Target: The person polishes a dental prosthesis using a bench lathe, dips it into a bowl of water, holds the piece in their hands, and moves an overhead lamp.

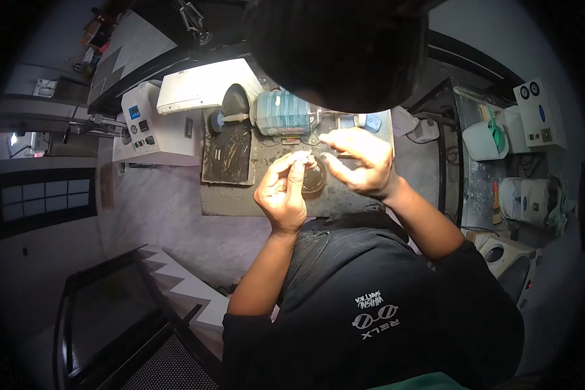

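Note:
My left hand (285, 192) is raised over the workbench (231, 205), its thumb and fingers pinching a small whitish piece (309, 158). The piece is too small to name. Close by on its right, my right hand (365, 162) has thumb and forefinger apart, with nothing visible between them. A round dark dish (314, 181) stands below the hands, partly covered by them. Behind them lies a blue motor (283, 112) of a bench polishing machine. Its shaft points left to a blue-ended spindle (224, 119).
Left of my hands sits a dark tray (231, 156) under a white hood (205, 84). A control box (151, 123) with knobs stands farther left. A large black lamp-like shape (344, 58) hangs over the bench's far side. White containers (484, 140) and machines line the right.

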Tool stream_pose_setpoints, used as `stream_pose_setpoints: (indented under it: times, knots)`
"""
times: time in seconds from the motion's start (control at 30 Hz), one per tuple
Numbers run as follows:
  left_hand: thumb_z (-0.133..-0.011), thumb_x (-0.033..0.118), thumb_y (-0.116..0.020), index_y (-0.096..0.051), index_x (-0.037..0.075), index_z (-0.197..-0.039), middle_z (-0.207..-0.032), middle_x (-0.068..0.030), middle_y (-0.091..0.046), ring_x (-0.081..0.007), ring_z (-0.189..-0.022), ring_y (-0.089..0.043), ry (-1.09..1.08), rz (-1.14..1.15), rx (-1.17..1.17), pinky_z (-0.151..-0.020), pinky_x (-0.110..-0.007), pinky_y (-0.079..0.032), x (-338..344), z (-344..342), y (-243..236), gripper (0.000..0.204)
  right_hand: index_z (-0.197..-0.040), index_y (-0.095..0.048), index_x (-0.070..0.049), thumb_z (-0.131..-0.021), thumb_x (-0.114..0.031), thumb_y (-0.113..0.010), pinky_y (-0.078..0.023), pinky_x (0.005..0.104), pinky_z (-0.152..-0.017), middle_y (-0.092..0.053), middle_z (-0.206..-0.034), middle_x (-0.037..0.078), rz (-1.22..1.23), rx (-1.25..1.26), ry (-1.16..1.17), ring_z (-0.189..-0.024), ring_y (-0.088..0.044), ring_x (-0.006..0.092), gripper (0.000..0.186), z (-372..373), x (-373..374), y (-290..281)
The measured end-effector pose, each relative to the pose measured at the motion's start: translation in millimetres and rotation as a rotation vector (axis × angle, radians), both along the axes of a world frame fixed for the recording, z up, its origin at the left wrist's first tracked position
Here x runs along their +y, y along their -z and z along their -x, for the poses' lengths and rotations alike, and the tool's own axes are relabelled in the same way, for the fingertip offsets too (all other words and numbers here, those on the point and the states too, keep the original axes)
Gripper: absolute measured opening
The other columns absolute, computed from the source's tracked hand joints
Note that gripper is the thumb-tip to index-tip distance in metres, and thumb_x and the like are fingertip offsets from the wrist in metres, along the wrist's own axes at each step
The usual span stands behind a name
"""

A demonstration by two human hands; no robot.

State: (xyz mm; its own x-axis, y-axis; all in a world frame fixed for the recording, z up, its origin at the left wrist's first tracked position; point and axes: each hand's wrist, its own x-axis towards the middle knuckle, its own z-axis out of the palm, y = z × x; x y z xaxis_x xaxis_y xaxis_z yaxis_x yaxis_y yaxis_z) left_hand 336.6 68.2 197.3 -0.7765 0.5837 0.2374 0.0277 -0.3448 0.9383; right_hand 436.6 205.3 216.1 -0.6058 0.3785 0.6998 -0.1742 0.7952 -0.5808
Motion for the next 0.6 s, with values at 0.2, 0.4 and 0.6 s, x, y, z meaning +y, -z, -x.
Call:
stream_pose_setpoints:
  times: [0.2, 0.4, 0.6]
  knots:
    - [-0.091, -0.007, -0.056, -0.062, -0.010, -0.102, -0.097, -0.0173, -0.067, -0.0205, -0.085, -0.066, -0.092, 0.007, 0.156, -0.080, -0.032, -0.055, -14, 11, 2, 0.012, -0.115, -0.064, -0.002, -0.079, -0.009, -0.065, -0.054, 0.0392, -0.074, -0.068, -0.096, 0.019, -0.043, -0.501, -0.063, -0.085, -0.067, 0.0332, 0.037, 18, 43, 63]
    - [-0.089, -0.009, -0.057, -0.062, -0.009, -0.100, -0.099, -0.0171, -0.067, -0.0199, -0.085, -0.066, -0.201, 0.037, 0.412, -0.079, -0.031, -0.055, -35, 27, 12, 0.012, -0.134, -0.052, -0.009, -0.081, -0.004, -0.051, -0.054, 0.0452, -0.068, -0.067, -0.083, 0.020, -0.370, -1.111, -0.319, -0.076, -0.068, 0.0336, 0.053, 65, 49, 96]
    - [-0.088, -0.008, -0.059, -0.063, -0.008, -0.098, -0.095, -0.0177, -0.068, -0.0225, -0.085, -0.066, -0.313, 0.104, 0.577, -0.079, -0.032, -0.055, -55, 38, 5, 0.011, -0.144, -0.039, -0.023, -0.094, -0.010, -0.037, -0.055, 0.0457, -0.072, -0.069, -0.092, 0.018, -0.446, -1.399, -0.316, -0.086, -0.069, 0.0354, 0.052, 109, 44, 138]
